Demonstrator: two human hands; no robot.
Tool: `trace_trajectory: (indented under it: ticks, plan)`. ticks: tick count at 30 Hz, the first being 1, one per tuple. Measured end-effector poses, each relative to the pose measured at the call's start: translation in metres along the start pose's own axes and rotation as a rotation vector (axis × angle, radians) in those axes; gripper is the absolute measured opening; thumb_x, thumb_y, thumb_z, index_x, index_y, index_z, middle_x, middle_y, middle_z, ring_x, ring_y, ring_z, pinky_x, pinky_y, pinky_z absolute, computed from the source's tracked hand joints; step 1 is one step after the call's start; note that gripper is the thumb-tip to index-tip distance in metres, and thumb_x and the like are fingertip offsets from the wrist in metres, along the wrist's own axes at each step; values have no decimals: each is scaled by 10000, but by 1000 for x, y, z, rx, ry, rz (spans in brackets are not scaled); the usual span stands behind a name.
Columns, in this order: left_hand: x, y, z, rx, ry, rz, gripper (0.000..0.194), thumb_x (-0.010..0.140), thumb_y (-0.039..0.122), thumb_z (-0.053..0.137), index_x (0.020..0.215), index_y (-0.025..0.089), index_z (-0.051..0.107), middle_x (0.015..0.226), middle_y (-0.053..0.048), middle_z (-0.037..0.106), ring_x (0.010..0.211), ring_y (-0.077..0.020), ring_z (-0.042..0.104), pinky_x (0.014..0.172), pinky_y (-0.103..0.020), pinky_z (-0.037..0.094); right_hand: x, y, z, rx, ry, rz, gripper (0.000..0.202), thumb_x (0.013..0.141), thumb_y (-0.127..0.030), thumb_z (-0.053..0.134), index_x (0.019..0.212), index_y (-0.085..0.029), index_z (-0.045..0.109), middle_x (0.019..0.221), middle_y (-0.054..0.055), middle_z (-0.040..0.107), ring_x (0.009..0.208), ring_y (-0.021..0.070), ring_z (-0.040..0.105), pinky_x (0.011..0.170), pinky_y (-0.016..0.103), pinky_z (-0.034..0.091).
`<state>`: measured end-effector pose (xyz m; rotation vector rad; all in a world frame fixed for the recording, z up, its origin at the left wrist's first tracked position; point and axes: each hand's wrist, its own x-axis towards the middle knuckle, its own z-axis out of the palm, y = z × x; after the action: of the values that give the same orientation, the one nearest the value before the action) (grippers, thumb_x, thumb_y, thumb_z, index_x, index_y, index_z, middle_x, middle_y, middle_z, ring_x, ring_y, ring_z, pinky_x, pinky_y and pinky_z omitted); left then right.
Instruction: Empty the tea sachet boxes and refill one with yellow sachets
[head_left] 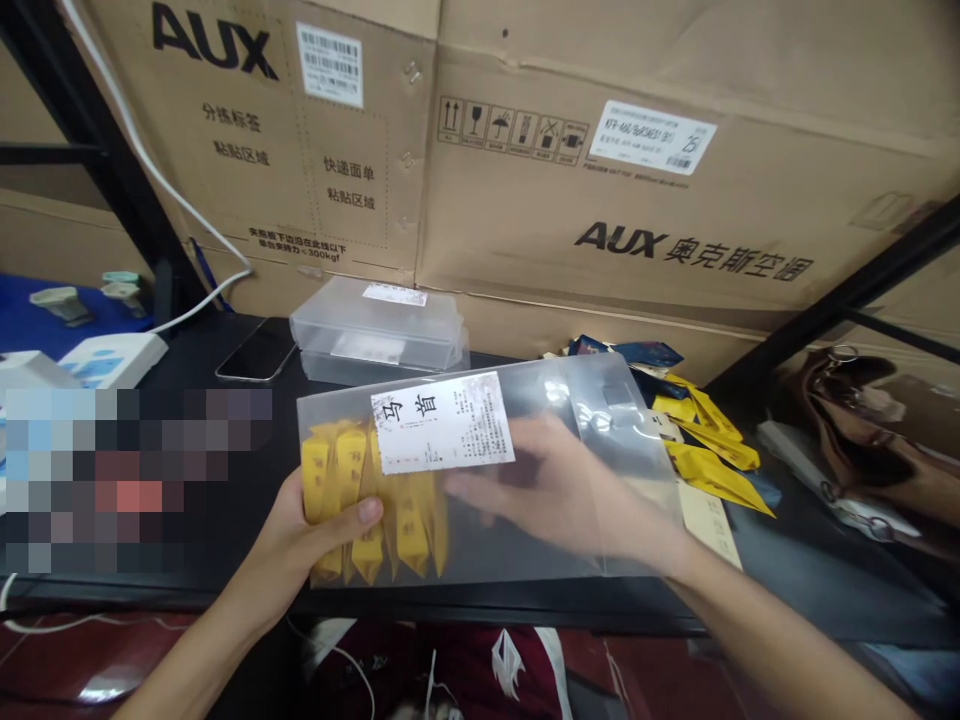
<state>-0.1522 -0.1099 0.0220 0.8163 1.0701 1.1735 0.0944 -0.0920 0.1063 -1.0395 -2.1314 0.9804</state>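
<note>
A long clear plastic box (525,545) lies tilted across the middle, with a white label (442,420) on its upper face. Several yellow packets (412,535) stand in a row inside its left end. My left hand (300,535) grips that end, thumb pressed on the face over the packets. Through the open right end, my right hand (547,490) reaches inside the box; its fingers are stretched leftward toward the packets, thumb apart. Motion and the plastic blur it, and the label hides some fingertips. I see nothing held in it.
Behind stand stacked clear boxes (375,325) and a phone (257,350). More yellow packets (709,450) and dark blue packets (637,352) lie at right, near a brown bag (855,430). Large cartons (510,220) wall the back of the black table (247,480). A white cable (157,180) hangs left.
</note>
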Motion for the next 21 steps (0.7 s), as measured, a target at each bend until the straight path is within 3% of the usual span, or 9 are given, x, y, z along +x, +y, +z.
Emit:
trace_trajectory:
  ticks: [2, 4, 6, 8, 10, 12, 14, 16, 21]
  plan:
    - [0, 0, -1, -19, 27, -3, 648, 594, 401, 1023, 1138, 173, 756, 1000, -102, 844, 881, -339, 827, 671, -339, 681, -1, -5, -6, 149, -116, 42, 235, 997, -261, 719, 1213, -239, 808, 941, 9, 833, 707, 138, 754, 591, 252, 620]
    - [0, -1, -2, -50, 70, -14, 684, 573, 406, 1034, 1152, 178, 751, 992, -93, 846, 888, -346, 828, 655, -338, 685, -5, -11, -19, 323, -110, 63, 187, 984, -255, 728, 1145, -230, 819, 990, 36, 845, 773, 168, 800, 619, 281, 666]
    - [1, -1, -6, -102, 126, -29, 730, 579, 415, 1033, 1210, 193, 740, 1027, -87, 849, 918, -351, 829, 659, -342, 694, -11, -16, -41, 447, 140, 22, 117, 936, -224, 758, 1026, -242, 831, 941, 30, 847, 686, 160, 792, 580, 280, 663]
    - [3, -2, -10, -167, 179, -36, 777, 613, 409, 1019, 1301, 218, 713, 1090, -83, 849, 960, -347, 828, 688, -341, 704, -24, -11, -70, 428, 549, -33, 81, 864, -188, 780, 897, -248, 824, 784, 5, 815, 531, 130, 721, 505, 251, 607]
    - [6, -3, -15, -220, 217, -41, 807, 657, 388, 1000, 1383, 249, 678, 1142, -74, 845, 996, -335, 825, 716, -326, 707, -47, 7, -105, 216, 854, -23, 62, 802, -188, 785, 844, -225, 812, 753, 33, 801, 546, 155, 723, 540, 288, 608]
    - [8, -4, -18, -251, 233, -51, 820, 688, 356, 985, 1432, 274, 651, 1156, -56, 846, 1019, -325, 822, 740, -314, 709, -80, 37, -138, -186, 957, 37, 98, 776, -209, 805, 871, -187, 821, 815, 102, 814, 735, 230, 795, 716, 362, 651]
    - [8, -4, -20, -260, 229, -62, 842, 683, 316, 988, 1451, 289, 644, 1144, -35, 850, 1026, -319, 821, 746, -294, 707, -117, 72, -165, -476, 815, 314, 130, 751, -260, 790, 857, -195, 829, 853, 129, 825, 850, 274, 807, 853, 396, 644]
    - [7, -4, -20, -257, 205, -69, 887, 670, 292, 997, 1476, 308, 627, 1155, -17, 850, 1040, -316, 818, 747, -273, 702, -149, 101, -180, -488, 665, 523, 177, 723, -304, 751, 859, -216, 822, 1045, 156, 841, 1031, 334, 803, 933, 417, 630]
    - [5, -3, -20, -246, 182, -104, 952, 656, 341, 1015, 1511, 316, 596, 1211, -43, 836, 1011, -328, 823, 710, -285, 707, -181, 128, -182, -529, 383, 645, 407, 671, -369, 705, 1032, -226, 828, 1341, 166, 771, 1320, 423, 688, 1141, 502, 528]
